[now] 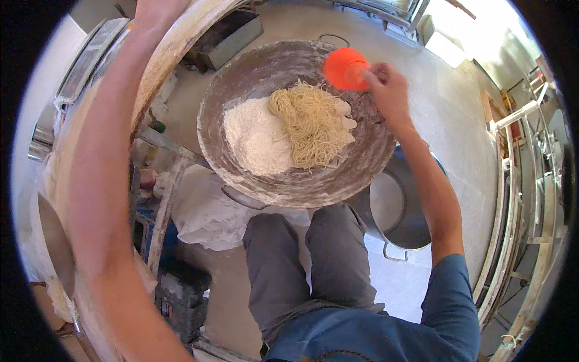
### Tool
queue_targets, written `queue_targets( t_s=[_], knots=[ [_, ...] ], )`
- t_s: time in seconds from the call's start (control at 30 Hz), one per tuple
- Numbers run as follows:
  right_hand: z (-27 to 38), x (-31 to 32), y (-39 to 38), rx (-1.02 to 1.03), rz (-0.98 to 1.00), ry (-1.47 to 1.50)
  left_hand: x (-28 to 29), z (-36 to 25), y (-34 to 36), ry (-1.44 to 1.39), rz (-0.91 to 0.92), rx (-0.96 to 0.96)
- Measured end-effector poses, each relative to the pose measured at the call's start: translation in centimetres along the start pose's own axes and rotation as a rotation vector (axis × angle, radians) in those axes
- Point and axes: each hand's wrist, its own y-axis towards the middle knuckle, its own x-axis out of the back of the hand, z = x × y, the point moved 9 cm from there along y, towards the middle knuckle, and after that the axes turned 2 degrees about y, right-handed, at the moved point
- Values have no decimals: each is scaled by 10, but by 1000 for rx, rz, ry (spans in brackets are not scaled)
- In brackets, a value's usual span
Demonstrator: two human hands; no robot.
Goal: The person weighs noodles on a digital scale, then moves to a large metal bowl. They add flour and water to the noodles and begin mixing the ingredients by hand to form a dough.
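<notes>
My right hand [386,90] is closed on a bright orange plastic cup [344,67], held over the far right rim of a wide, flour-dusted metal wok [241,90]. In the wok, a tangle of thin yellow noodles [313,123] lies beside a heap of white flour [256,136]. Some pale lumps [346,114] sit at the right edge of the noodles. My left arm reaches far forward over a wooden board at the left. Only part of my left hand [160,9] shows at the top edge, and its fingers are out of the picture.
A deep metal pot [413,211] stands right of my knees. The wooden board [172,60] runs along my left, with a metal-framed stand and a plastic bag [208,211] below it. A grey metal box [235,39] is beyond. Wooden racks [512,181] line the right side.
</notes>
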Motion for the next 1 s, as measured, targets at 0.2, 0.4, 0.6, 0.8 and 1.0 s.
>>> queue_targets(
  t_s=[0.2,0.4,0.6,0.8,1.0],
  knots=[
    [-71,136,-105,-358,-141,622,5,80,-47,-9,158,74],
    [-149,229,-230,-610,-45,444,0,107,-73,-249,240,182],
    [-98,177,-174,-165,330,-457,0,106,-77,-245,253,240],
    [19,-67,-65,448,814,-457,-4,115,-74,-251,278,397],
    [3,-233,-82,658,910,-860,2,118,-73,-212,265,477]
  ],
)
